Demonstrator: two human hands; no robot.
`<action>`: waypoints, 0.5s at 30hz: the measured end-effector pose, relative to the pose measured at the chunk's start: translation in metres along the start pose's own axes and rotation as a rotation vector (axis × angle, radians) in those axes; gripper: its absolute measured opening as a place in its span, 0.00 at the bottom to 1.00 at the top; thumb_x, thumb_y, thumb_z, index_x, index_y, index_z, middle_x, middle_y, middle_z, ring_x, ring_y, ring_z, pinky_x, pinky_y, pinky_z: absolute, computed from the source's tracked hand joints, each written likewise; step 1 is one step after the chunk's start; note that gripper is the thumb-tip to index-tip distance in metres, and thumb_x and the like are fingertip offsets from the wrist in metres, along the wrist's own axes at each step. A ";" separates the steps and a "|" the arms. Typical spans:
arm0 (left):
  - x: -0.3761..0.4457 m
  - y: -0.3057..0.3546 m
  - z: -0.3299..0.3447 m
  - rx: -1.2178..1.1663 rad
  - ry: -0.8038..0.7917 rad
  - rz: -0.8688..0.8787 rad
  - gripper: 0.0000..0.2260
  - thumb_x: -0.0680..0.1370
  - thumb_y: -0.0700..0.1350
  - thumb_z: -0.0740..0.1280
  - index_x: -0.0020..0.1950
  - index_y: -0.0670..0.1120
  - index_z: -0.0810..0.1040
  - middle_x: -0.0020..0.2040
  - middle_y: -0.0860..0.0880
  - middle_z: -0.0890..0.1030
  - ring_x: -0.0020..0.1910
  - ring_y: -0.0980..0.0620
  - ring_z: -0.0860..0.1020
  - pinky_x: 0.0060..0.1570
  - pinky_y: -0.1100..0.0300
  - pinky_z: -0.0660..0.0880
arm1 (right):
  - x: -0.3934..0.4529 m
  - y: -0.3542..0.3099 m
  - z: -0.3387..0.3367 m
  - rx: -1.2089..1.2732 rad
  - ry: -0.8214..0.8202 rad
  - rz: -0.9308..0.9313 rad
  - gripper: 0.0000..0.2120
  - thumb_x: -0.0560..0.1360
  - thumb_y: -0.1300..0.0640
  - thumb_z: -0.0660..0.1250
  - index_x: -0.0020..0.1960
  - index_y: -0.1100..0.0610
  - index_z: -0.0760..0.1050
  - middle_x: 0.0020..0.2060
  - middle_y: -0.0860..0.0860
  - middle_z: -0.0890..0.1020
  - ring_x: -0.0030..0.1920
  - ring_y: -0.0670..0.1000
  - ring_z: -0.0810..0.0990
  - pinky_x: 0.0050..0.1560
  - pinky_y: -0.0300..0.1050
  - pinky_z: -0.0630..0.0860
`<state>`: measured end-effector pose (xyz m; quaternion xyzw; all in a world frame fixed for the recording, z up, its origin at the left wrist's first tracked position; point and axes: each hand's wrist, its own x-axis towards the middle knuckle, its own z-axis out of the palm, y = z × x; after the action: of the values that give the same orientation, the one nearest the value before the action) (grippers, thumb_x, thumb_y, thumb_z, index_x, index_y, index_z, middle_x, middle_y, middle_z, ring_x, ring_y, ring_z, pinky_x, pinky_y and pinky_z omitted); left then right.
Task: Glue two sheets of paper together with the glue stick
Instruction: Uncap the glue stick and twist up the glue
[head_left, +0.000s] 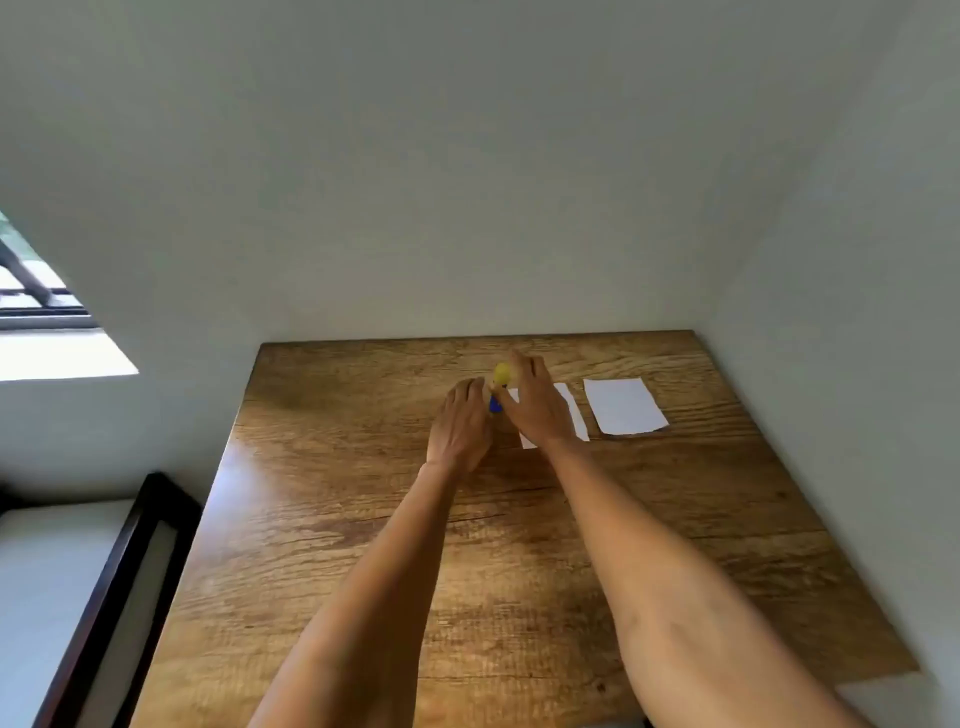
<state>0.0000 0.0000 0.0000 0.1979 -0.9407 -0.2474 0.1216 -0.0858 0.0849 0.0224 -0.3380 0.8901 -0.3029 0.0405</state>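
A glue stick stands between my hands near the far middle of the wooden table (363, 519); its blue body (495, 404) shows below a yellow cap (502, 374). My left hand (460, 423) grips the blue body from the left. My right hand (537, 402) has its fingers around the yellow cap. One white sheet of paper (577, 415) lies under my right hand, mostly hidden by it. A second white sheet (626, 405) lies flat to its right, apart from the first.
The table stands in a corner, with white walls behind it and to its right. A dark-framed piece of furniture (130, 571) stands left of the table. A window (36, 296) is at the far left. A pale object (883, 699) sits at the table's near right corner.
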 end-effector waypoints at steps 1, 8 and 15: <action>0.004 -0.002 0.001 -0.025 0.010 -0.002 0.19 0.78 0.39 0.57 0.69 0.41 0.63 0.67 0.41 0.69 0.65 0.43 0.68 0.63 0.50 0.69 | 0.005 -0.003 0.001 0.002 0.000 -0.022 0.22 0.77 0.50 0.61 0.68 0.55 0.63 0.65 0.56 0.69 0.59 0.58 0.75 0.50 0.53 0.77; 0.016 -0.009 0.011 -0.318 0.106 -0.096 0.12 0.79 0.46 0.60 0.61 0.46 0.70 0.57 0.46 0.77 0.53 0.47 0.76 0.48 0.50 0.77 | 0.020 -0.007 0.008 0.111 -0.030 -0.070 0.12 0.78 0.51 0.61 0.55 0.59 0.72 0.55 0.54 0.75 0.49 0.53 0.77 0.44 0.42 0.71; 0.013 -0.009 0.004 -0.512 0.135 -0.137 0.06 0.77 0.41 0.64 0.53 0.46 0.77 0.42 0.51 0.80 0.39 0.53 0.78 0.37 0.59 0.74 | 0.024 -0.017 -0.020 -0.173 -0.150 -0.199 0.17 0.78 0.43 0.58 0.44 0.58 0.70 0.31 0.47 0.73 0.32 0.47 0.71 0.29 0.38 0.60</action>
<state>-0.0099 -0.0106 -0.0063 0.2400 -0.8217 -0.4711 0.2128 -0.0999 0.0704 0.0514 -0.4484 0.8695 -0.2014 0.0473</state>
